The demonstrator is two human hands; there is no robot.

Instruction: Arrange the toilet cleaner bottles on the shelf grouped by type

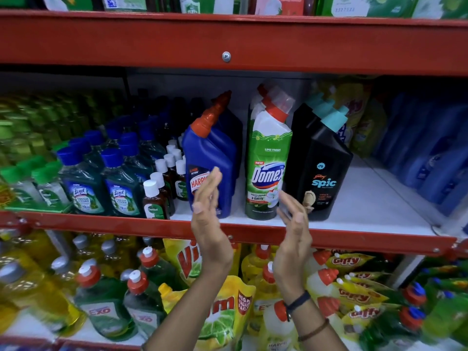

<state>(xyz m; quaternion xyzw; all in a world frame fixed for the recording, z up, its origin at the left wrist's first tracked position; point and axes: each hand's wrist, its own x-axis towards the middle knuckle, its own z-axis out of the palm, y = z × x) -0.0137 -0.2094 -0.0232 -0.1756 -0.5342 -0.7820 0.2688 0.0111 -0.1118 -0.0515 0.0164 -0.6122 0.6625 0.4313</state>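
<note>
Both hands — left, right — raised, palms facing, fingers loosely extended.

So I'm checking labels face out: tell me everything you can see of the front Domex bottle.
The Domex bottle stands upright at the white shelf's front edge, label outward. Glossy plastic, white shoulders, green "Lime Fresh" wrap, angled red cap under a clear cover. Like bottles line up behind it. The black Spic bottle crowds its right side; neither hand holds it.

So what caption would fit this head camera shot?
Two open hands, left and right, hover before Harpic, Domex and Spic bottles.
</note>
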